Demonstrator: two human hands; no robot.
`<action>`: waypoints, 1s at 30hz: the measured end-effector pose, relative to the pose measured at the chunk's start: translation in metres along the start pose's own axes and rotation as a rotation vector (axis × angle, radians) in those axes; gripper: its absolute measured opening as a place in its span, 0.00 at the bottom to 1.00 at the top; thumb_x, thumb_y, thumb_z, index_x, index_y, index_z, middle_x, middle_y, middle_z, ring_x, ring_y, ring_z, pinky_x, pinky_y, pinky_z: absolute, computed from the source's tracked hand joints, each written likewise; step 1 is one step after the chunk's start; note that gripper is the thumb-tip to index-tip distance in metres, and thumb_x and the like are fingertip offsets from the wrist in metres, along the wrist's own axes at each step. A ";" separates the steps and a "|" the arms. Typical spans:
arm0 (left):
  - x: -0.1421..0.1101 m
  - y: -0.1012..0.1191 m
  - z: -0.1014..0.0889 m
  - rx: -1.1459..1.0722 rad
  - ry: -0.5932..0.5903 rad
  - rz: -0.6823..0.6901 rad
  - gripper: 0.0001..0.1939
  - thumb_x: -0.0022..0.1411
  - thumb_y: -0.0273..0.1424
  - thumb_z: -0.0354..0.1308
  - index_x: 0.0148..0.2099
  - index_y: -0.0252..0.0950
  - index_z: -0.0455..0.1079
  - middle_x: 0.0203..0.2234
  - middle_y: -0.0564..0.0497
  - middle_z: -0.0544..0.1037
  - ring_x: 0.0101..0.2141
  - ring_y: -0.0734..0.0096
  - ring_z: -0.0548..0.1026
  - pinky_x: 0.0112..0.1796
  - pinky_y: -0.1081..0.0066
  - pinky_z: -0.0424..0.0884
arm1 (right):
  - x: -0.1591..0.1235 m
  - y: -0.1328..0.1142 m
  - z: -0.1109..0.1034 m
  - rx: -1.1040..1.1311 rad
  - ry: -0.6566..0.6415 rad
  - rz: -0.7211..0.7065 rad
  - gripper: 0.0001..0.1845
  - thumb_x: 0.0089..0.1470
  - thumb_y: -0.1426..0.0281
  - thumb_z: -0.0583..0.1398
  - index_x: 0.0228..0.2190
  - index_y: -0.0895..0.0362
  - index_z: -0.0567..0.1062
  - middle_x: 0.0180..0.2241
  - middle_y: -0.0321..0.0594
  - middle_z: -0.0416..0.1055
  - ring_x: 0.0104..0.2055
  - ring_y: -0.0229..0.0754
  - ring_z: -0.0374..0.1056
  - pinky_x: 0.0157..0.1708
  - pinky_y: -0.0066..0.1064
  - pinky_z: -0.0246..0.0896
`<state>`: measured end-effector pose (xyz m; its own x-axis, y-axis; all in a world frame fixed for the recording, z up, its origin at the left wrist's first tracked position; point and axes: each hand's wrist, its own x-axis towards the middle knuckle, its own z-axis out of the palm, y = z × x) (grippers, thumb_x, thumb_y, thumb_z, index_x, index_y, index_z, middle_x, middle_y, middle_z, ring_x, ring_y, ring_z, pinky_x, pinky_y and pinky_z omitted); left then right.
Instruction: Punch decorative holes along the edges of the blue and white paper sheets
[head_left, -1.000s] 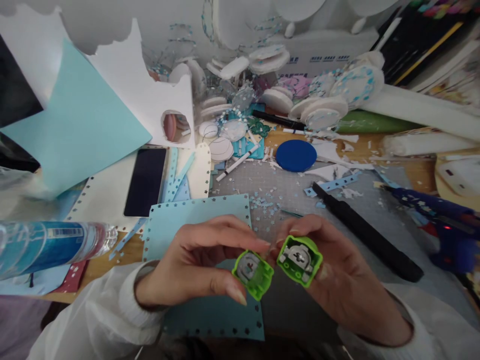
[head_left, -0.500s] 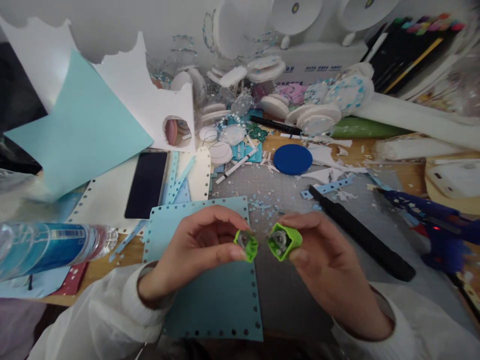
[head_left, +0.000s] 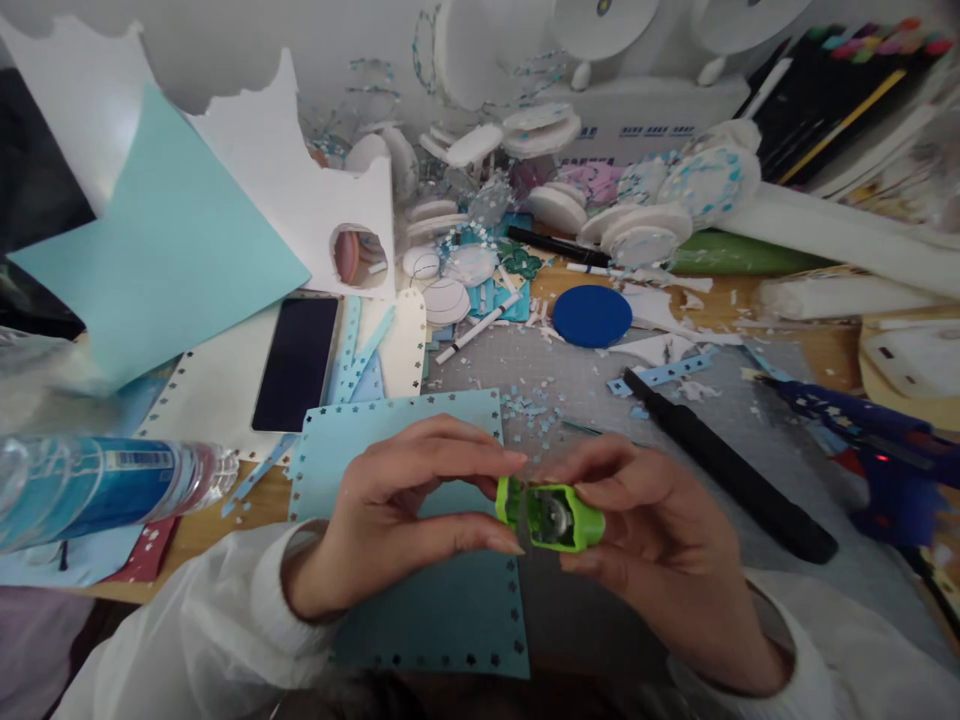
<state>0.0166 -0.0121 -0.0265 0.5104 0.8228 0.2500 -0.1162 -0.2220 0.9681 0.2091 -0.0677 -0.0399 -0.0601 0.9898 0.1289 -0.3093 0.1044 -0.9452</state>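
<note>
My left hand (head_left: 405, 500) pinches a small lime-green piece (head_left: 505, 502) between thumb and fingertips. In my right hand (head_left: 664, 530) sits a larger lime-green piece (head_left: 589, 524), its open side showing a round metal part inside. The two look like halves of a small craft punch, side by side with a narrow gap or light contact; I cannot tell which. Beneath my left hand lies a light blue sheet (head_left: 427, 625) with flower-shaped holes along its edges. Tiny blue paper cutouts (head_left: 529, 410) are scattered just beyond the hands.
A black pen-like tool (head_left: 727, 470) and a blue glue gun (head_left: 870, 430) with a red light lie to the right. On the left are a phone (head_left: 296, 365) and a water bottle (head_left: 112, 485) on its side. A blue disc (head_left: 592, 316) rests on the grey cutting mat (head_left: 480, 365).
Both green pieces have come together, the gap between them closing. The right piece has turned so its opening faces up towards me. The left piece now shows mostly its edge.
</note>
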 end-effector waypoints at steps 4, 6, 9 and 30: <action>0.001 0.000 -0.001 0.081 -0.007 0.048 0.22 0.49 0.26 0.70 0.48 0.40 0.76 0.36 0.46 0.77 0.36 0.68 0.77 0.36 0.72 0.77 | 0.000 0.000 0.000 -0.021 0.005 -0.011 0.14 0.49 0.74 0.67 0.38 0.47 0.77 0.38 0.38 0.72 0.41 0.39 0.72 0.37 0.30 0.74; 0.000 -0.001 -0.001 0.092 -0.008 0.052 0.22 0.49 0.27 0.70 0.48 0.41 0.76 0.36 0.46 0.78 0.36 0.68 0.77 0.36 0.72 0.77 | 0.000 -0.001 0.001 -0.017 0.008 0.002 0.14 0.48 0.75 0.68 0.37 0.47 0.78 0.38 0.39 0.72 0.41 0.40 0.72 0.36 0.30 0.74; -0.001 -0.002 -0.001 0.083 -0.014 0.053 0.23 0.49 0.27 0.70 0.49 0.42 0.75 0.37 0.46 0.77 0.36 0.68 0.77 0.36 0.72 0.77 | 0.000 -0.001 0.001 -0.001 0.021 0.020 0.15 0.47 0.76 0.68 0.37 0.47 0.78 0.38 0.39 0.72 0.41 0.40 0.72 0.37 0.30 0.74; 0.003 0.005 -0.001 0.222 -0.044 0.131 0.23 0.48 0.27 0.70 0.49 0.40 0.75 0.36 0.46 0.80 0.37 0.68 0.78 0.37 0.74 0.77 | 0.002 -0.004 0.002 -0.083 0.003 -0.031 0.16 0.47 0.77 0.68 0.37 0.46 0.78 0.38 0.38 0.74 0.40 0.39 0.73 0.32 0.27 0.75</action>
<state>0.0167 -0.0102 -0.0207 0.5403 0.7572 0.3671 0.0034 -0.4382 0.8989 0.2082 -0.0663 -0.0355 -0.0484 0.9862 0.1581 -0.2312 0.1429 -0.9624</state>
